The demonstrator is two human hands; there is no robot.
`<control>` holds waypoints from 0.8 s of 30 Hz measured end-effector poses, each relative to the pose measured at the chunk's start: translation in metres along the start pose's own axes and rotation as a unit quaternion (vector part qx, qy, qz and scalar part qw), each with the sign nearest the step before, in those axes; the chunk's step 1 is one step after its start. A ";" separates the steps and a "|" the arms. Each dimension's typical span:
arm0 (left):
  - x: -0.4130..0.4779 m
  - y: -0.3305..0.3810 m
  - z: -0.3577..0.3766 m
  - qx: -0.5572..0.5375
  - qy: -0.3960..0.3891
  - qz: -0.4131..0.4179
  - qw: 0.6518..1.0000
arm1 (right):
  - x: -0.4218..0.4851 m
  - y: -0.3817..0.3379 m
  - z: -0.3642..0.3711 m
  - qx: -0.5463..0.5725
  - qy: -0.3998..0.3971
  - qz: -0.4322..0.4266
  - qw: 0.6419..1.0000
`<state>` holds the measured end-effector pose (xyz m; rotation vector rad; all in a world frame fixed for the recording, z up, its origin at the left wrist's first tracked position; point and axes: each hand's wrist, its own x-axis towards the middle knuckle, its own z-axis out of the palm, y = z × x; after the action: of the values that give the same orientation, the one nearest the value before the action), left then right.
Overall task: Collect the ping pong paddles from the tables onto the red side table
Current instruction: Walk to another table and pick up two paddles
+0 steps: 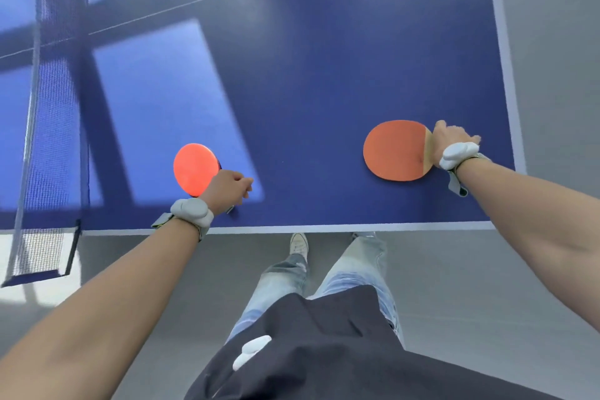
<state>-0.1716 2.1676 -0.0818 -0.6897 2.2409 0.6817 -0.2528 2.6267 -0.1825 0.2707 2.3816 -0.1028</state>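
Observation:
Two red ping pong paddles lie on the blue table (324, 75). The left paddle (194, 169) sits in a sunlit patch near the front edge; my left hand (227, 190) is closed over its handle, which is hidden under the fingers. The right paddle (394, 150) lies near the table's right corner, its wooden neck showing; my right hand (451, 143) is closed over its handle. Both paddle faces look flat on the table or barely off it. The red side table is out of view.
The net (48, 127) and its clamp post (42, 256) stand at the left, overhanging the table's front edge. White lines mark the table's edges. Grey floor (552, 42) lies to the right and under my legs (324, 269).

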 end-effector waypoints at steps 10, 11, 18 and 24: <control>0.009 -0.032 -0.013 -0.145 -0.010 -0.040 0.989 | -0.080 -0.169 0.023 0.233 -0.145 -0.113 0.955; 0.011 -0.047 -0.019 -0.159 -0.003 -0.047 0.986 | -0.093 -0.192 0.030 0.246 -0.133 -0.126 0.952; 0.030 -0.137 -0.043 -0.191 0.011 -0.077 0.978 | -0.148 -0.288 0.054 0.203 -0.093 -0.102 0.969; 0.048 -0.173 -0.044 -0.223 0.026 -0.152 0.962 | -0.158 -0.320 0.070 0.204 -0.057 -0.067 0.975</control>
<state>-0.1112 2.0018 -0.1365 -1.2541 1.9747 1.0312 -0.1647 2.2783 -0.1269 0.2860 2.2459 -0.6579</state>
